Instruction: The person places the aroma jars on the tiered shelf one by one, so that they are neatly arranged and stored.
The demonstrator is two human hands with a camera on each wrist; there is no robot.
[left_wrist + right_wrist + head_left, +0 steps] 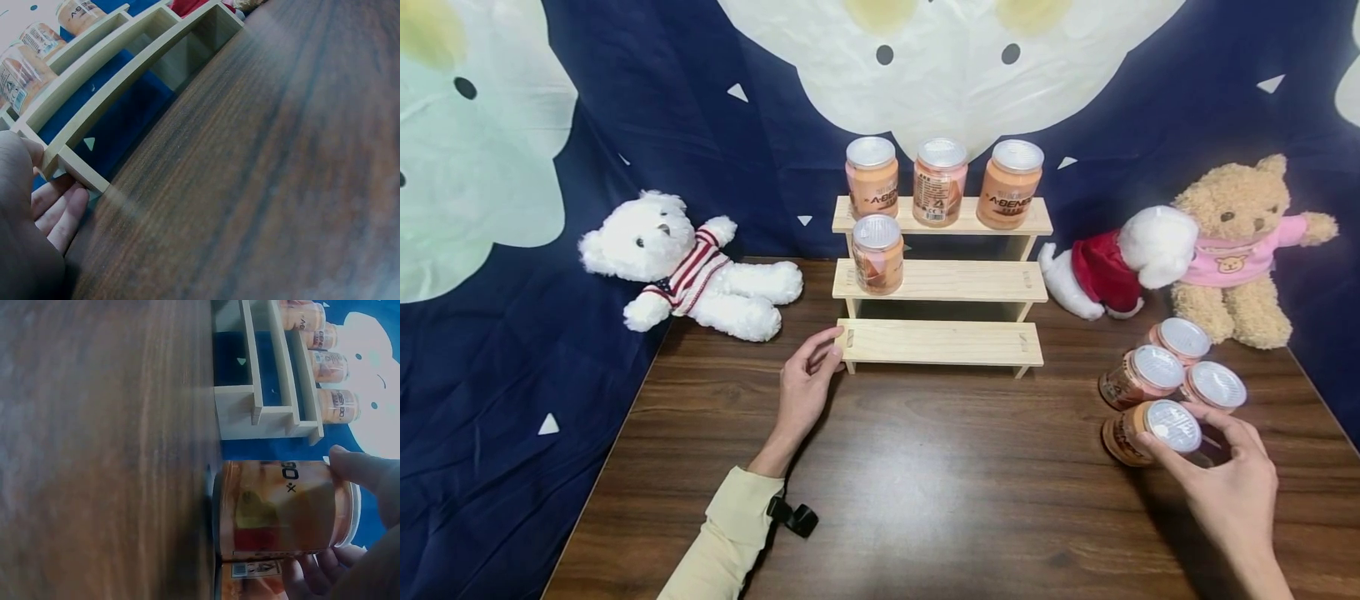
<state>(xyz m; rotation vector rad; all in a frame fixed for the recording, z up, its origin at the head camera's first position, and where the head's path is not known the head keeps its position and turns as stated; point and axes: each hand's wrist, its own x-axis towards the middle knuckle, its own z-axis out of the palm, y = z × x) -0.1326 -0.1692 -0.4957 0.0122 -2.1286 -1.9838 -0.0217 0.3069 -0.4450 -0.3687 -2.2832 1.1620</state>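
A three-step wooden display stand is on the table. My left hand holds the left end of its lowest step, with thumb and fingers around the corner in the left wrist view. At the right, my right hand grips an orange jar with a silvery lid, its thumb and fingers on opposite sides near the lid. The jar stands upright, at or just above the tabletop. Right behind it are three similar jars grouped together. Three more jars line the top step, and one jar occupies the middle step's left end.
A white teddy bear in a striped sweater lies left of the stand. To the right sit a white plush toy in red and a tan bear in pink. Dark blue patterned cloth hangs behind the brown table.
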